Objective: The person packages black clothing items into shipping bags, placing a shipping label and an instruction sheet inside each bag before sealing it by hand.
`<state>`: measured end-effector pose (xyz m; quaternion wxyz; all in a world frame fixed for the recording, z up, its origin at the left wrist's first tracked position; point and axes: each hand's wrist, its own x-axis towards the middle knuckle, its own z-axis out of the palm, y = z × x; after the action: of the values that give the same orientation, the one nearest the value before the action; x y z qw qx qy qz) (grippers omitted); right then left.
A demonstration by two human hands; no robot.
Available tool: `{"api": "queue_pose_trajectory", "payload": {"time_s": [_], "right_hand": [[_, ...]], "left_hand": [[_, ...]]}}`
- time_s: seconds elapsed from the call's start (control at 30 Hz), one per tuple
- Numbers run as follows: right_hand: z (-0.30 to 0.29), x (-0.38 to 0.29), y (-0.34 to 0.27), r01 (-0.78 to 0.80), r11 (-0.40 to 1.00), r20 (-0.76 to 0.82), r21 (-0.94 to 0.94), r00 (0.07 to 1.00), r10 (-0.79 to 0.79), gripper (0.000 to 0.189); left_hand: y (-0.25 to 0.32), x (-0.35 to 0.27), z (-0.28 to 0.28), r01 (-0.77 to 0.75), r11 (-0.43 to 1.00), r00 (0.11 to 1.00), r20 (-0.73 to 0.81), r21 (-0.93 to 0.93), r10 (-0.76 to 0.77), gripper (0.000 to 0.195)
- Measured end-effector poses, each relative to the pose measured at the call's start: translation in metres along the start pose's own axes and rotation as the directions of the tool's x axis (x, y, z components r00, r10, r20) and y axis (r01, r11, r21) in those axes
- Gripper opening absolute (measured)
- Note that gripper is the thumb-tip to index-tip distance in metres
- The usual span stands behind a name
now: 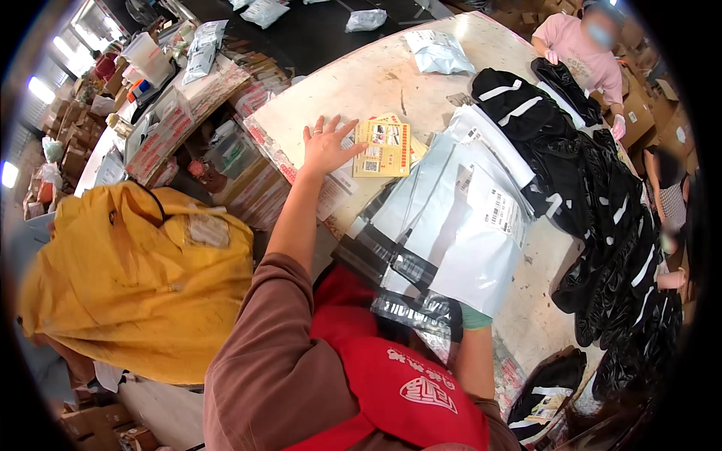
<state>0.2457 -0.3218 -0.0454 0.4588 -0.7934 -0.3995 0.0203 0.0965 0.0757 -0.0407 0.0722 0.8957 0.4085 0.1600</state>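
Observation:
My left hand is bare, with a ring on one finger. Its fingers are spread over the table, and the thumb and fingertips reach the left edge of a small stack of yellow printed cards. My right hand, in a green glove, is mostly hidden by the near end of a white poly mailer bag; whether its fingers grip the bag cannot be seen. That bag bears a printed label and lies on a fanned stack of more mailers. Their dark adhesive flaps point towards me.
Black garments in plastic bags run along the table's right side. A filled mailer sits at the far edge of the white table. A co-worker stands across from me. At left are a yellow cloth sack and another table.

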Motion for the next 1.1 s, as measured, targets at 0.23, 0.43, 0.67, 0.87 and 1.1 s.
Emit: {"api": "queue_pose_trajectory", "payload": {"time_s": [0.23, 0.43, 0.67, 0.87, 1.1], "right_hand": [[-0.012, 0.010, -0.029, 0.087, 0.914, -0.095, -0.397, 0.986, -0.136, 0.052], [-0.016, 0.028, -0.077, -0.182, 0.881, 0.022, -0.437, 0.977, 0.213, 0.052], [0.005, -0.002, -0.015, 0.004, 0.966, -0.035, -0.260, 0.999, -0.014, 0.052], [0.011, -0.001, -0.005, 0.048, 0.976, -0.042, -0.214, 0.997, -0.058, 0.051], [0.011, -0.003, 0.002, 0.059, 0.980, -0.060, -0.189, 0.996, -0.072, 0.051]], "left_hand": [[0.010, 0.001, 0.007, -0.071, 0.996, 0.997, 0.028, 0.046, 0.070, 0.072], [0.019, -0.006, 0.018, -0.127, 0.990, 0.991, -0.027, 0.066, 0.129, 0.075], [0.034, -0.011, 0.015, -0.093, 0.996, 0.996, -0.004, 0.019, 0.093, 0.082], [0.032, -0.015, 0.010, -0.050, 0.999, 0.997, 0.057, -0.020, 0.051, 0.084], [0.034, -0.012, 0.018, -0.068, 0.997, 0.998, -0.001, -0.026, 0.068, 0.079]]}}
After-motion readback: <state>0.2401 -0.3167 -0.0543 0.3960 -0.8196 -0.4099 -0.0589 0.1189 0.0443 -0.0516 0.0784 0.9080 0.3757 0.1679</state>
